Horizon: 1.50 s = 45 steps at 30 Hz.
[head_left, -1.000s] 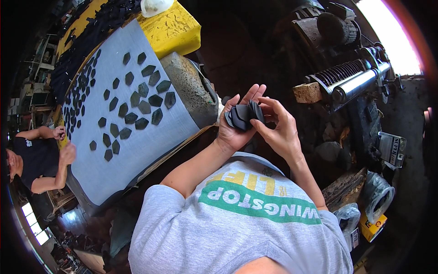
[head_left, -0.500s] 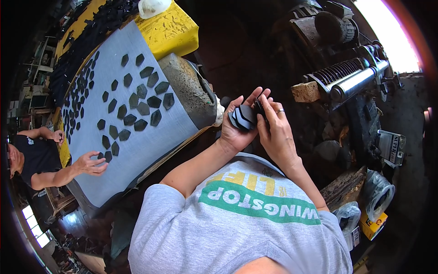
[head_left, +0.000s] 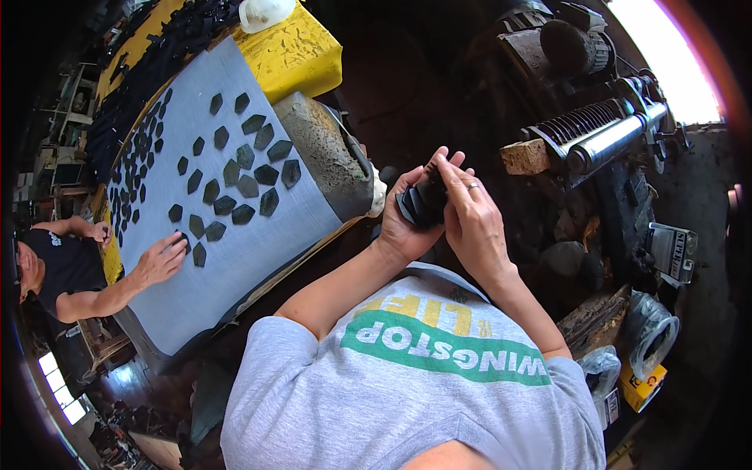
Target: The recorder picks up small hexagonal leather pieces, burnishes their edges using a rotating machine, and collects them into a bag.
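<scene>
In front of my chest, my left hand (head_left: 401, 231) cups a loose stack of flat black pentagonal pieces (head_left: 421, 205), fanned out over the palm. My right hand (head_left: 478, 227), with a ring on one finger, bends over the stack, its thumb and fingers closed around the far-side pieces. Part of the stack is hidden behind those fingers. To the left, dark pentagonal pieces (head_left: 247, 186) of the same shape lie spread across a grey sheet (head_left: 235, 290) on the table. A co-worker's hand (head_left: 163, 258) touches pieces at the near left of the spread.
A yellow-covered surface (head_left: 298, 55) with a whitish container (head_left: 264, 13) stands beyond the sheet. At the right is a machine with a shiny roller (head_left: 615, 141), and a brick (head_left: 525, 157) rests by it. Clear plastic-wrapped coils (head_left: 652, 333) and a yellow box (head_left: 642, 385) sit lower right.
My right hand's fingers have shifted farther over the stack, and the pieces have tilted and fanned. The co-worker's hand has moved up onto the pieces at the sheet's left.
</scene>
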Available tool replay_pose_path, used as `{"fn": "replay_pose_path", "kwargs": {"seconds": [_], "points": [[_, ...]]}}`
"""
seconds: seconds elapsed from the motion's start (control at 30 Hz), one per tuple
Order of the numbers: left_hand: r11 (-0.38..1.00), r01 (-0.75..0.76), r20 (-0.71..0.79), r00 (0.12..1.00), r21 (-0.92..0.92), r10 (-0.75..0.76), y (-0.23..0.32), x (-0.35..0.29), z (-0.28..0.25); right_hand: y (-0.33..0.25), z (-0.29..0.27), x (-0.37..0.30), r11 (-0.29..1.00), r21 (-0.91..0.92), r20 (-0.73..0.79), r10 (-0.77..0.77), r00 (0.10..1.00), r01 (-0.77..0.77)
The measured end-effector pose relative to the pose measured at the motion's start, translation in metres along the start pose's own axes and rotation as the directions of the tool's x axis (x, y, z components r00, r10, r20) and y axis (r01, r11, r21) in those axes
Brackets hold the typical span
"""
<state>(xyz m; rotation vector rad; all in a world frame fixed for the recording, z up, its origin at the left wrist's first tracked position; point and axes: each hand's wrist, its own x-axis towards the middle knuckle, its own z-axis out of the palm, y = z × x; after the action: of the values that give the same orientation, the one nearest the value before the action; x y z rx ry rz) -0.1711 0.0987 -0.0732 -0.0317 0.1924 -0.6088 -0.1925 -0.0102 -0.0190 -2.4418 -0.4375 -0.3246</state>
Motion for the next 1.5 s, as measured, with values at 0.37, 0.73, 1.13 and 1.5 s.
{"fn": "replay_pose_path", "kwargs": {"seconds": [0.37, 0.73, 1.13, 1.5], "points": [[0.999, 0.023, 0.01, 1.0, 0.025, -0.023, 0.002, -0.002, -0.004, 0.005, -0.005, -0.004, 0.992, 0.107, 0.104, 0.063, 0.993, -0.074], [0.998, 0.046, -0.009, 0.999, 0.039, -0.046, 0.002, -0.006, -0.002, 0.01, -0.004, -0.007, 0.986, 0.161, 0.073, 0.039, 0.997, -0.051], [0.996, 0.092, 0.014, 0.996, 0.0, -0.092, 0.003, -0.007, 0.004, 0.016, -0.004, 0.002, 0.994, 0.001, -0.224, -0.104, 0.969, 0.107], [0.992, 0.122, 0.002, 0.992, 0.027, -0.122, 0.009, -0.008, 0.001, 0.014, -0.015, -0.005, 0.998, 0.066, 0.082, -0.009, 0.997, 0.004]]}}
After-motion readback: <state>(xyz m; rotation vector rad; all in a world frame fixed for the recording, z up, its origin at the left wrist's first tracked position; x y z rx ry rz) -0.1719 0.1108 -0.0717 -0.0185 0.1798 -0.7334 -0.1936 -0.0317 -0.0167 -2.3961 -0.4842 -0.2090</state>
